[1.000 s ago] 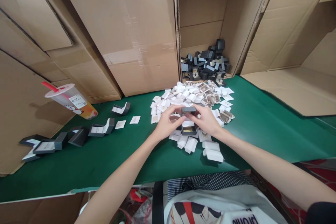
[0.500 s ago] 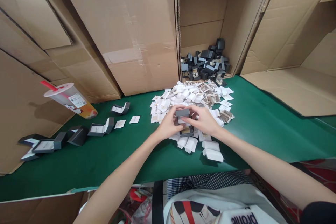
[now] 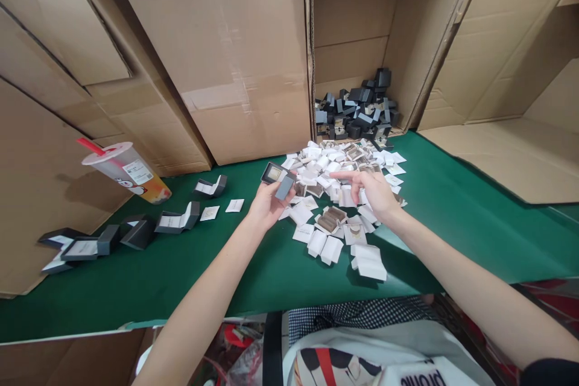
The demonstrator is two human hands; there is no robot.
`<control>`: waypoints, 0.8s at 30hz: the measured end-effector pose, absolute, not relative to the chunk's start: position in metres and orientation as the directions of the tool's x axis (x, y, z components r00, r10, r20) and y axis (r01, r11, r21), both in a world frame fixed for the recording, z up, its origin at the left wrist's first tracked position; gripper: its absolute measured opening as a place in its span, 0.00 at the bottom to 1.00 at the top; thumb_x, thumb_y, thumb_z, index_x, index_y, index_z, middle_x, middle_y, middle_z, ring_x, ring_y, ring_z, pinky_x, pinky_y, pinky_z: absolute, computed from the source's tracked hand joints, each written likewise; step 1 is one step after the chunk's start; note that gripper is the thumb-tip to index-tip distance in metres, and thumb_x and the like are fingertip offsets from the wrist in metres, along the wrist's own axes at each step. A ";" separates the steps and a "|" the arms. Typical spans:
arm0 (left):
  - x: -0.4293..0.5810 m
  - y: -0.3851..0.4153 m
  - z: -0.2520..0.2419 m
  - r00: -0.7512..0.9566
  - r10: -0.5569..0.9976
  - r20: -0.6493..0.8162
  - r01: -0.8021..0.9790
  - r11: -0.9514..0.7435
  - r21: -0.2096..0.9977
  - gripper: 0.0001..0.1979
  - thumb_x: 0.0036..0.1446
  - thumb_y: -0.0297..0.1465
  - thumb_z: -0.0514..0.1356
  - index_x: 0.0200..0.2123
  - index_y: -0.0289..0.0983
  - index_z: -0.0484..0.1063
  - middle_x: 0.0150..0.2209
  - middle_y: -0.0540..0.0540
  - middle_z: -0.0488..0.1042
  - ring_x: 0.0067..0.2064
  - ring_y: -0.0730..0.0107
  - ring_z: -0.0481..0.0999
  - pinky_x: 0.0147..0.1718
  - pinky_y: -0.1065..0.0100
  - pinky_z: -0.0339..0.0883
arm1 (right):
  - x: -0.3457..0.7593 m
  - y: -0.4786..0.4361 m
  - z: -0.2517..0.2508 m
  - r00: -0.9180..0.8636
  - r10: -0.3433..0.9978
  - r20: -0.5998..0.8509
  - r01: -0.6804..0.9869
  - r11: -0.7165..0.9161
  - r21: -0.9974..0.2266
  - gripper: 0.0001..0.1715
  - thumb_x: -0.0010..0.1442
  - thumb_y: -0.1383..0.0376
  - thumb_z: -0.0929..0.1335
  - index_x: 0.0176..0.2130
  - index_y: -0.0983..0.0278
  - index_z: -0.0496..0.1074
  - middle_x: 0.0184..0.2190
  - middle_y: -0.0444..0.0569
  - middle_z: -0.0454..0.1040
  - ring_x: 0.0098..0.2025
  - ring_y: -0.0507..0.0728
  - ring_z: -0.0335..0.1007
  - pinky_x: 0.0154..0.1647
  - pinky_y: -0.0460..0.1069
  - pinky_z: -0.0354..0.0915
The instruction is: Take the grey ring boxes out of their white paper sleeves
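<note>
My left hand (image 3: 268,204) is wrapped round a small dark grey jewelry box (image 3: 284,184) with its lid raised; a pale gold-coloured inside shows in its base. My right hand (image 3: 368,190) hovers over a pile of white folded card inserts (image 3: 322,160), index finger stretched out to the left and the other fingers loosely bent, nothing held. Between the hands and nearer to me lie a brown-sided insert (image 3: 330,220) and several loose white ones, among them a folded white insert (image 3: 368,262).
Several opened grey boxes (image 3: 174,221) with white inserts stand in a row at left, near two small white cards (image 3: 234,205). A drink cup (image 3: 136,172) leans by the cardboard wall. Dark boxes (image 3: 359,105) are heaped inside a cardboard carton (image 3: 353,66) at the back.
The hands have parted. My left hand has carried the jewelry box left and tilted it; my right hand has let go of it and moved right over the pile.
</note>
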State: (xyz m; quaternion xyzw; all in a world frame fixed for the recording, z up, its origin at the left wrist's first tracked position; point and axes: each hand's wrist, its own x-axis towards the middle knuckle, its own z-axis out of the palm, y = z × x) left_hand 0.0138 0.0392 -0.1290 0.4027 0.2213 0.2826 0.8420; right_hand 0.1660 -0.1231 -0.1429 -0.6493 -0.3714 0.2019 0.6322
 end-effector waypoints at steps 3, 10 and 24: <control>0.013 0.040 -0.128 0.745 0.652 -0.141 -0.306 0.522 0.796 0.12 0.48 0.20 0.59 0.38 0.32 0.73 0.41 0.42 0.77 0.33 0.73 0.76 0.26 0.76 0.72 | 0.162 -0.123 -0.145 0.627 0.748 0.216 0.246 0.073 -0.966 0.27 0.51 0.68 0.58 0.05 0.61 0.60 0.32 0.52 0.80 0.41 0.60 0.73 0.53 0.55 0.61; 0.014 0.037 -0.130 0.748 0.648 -0.145 -0.249 0.477 0.843 0.16 0.48 0.21 0.60 0.43 0.34 0.73 0.43 0.43 0.77 0.36 0.72 0.77 0.29 0.75 0.72 | 0.163 -0.125 -0.147 0.717 0.663 0.214 0.215 0.082 -0.973 0.18 0.51 0.67 0.60 0.22 0.63 0.77 0.19 0.48 0.76 0.17 0.52 0.62 0.33 0.55 0.68; 0.016 0.038 -0.134 0.748 0.639 -0.181 -0.216 0.492 0.843 0.16 0.46 0.18 0.60 0.41 0.34 0.72 0.42 0.42 0.78 0.36 0.71 0.77 0.29 0.74 0.73 | 0.164 -0.121 -0.148 0.740 0.616 0.268 0.164 0.222 -0.961 0.07 0.59 0.61 0.62 0.39 0.60 0.63 0.19 0.43 0.76 0.41 0.60 0.77 0.51 0.59 0.63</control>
